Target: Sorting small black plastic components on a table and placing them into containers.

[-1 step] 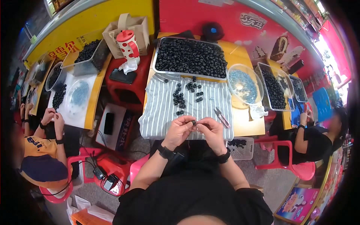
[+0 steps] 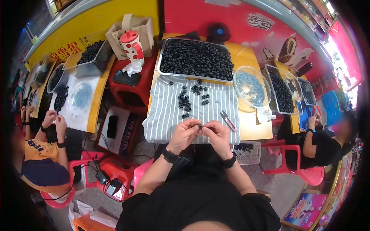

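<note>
Over the near edge of a grey-and-white striped cloth (image 2: 162,122), my left hand (image 2: 184,134) and my right hand (image 2: 218,138) meet at the fingertips. Both pinch one small black ring-like piece (image 2: 199,126); the fingers hide most of it. Several loose pieces of the same kind (image 2: 185,103) lie on the cloth beyond my hands. Small thread snips (image 2: 228,121) rest on the cloth just past my right hand. Behind the cloth, a clear tray (image 2: 158,68) is heaped with more black pieces.
A round clear dish (image 2: 266,101) of light-blue bits stands right of the cloth. White tissue (image 2: 265,114) lies beside it. A polka-dot cup (image 2: 132,47) and a phone (image 2: 126,79) sit on a red stool to the left. Other people work at tables on both sides.
</note>
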Demonstrator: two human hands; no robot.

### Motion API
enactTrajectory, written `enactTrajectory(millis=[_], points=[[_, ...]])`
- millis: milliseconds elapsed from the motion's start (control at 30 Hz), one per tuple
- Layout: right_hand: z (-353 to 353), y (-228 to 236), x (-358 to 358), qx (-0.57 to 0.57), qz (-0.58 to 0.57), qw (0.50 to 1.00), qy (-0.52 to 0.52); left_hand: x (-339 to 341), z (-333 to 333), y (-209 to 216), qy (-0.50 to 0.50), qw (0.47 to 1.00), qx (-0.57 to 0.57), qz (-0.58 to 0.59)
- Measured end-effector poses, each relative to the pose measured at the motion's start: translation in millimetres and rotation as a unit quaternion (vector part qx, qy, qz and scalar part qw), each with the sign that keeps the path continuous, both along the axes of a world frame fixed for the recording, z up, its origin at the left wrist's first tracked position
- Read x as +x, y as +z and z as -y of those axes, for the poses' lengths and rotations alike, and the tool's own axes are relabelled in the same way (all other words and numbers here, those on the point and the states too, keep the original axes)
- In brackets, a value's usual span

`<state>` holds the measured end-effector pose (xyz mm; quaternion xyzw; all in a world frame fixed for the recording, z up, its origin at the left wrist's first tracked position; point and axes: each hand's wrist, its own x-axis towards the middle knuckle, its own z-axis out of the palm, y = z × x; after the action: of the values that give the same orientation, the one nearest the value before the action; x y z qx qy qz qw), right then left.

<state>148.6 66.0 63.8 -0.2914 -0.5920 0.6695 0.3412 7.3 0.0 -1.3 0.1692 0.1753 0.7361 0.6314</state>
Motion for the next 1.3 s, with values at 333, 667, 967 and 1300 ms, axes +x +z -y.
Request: enactTrajectory(millis=[333,667,967,1300], points=[[6,-13,-6,0.172,0.009,0.983,-0.055,1,1,-1,0.007,1.0,0.002,-0.012],[10,-12,-6,0.24,0.01,0.968,-0.08,1,3,2,0.006,1.0,-0.011,-0.006],[11,-6,-6,0.279,0.045,0.955,-0.091,0,4,3,0.002,1.0,-0.011,-0.019],[5,-1,-3,0.131,0.016,0.991,0.008,1,4,8,-0.008,1.0,-0.014,-0.014]])
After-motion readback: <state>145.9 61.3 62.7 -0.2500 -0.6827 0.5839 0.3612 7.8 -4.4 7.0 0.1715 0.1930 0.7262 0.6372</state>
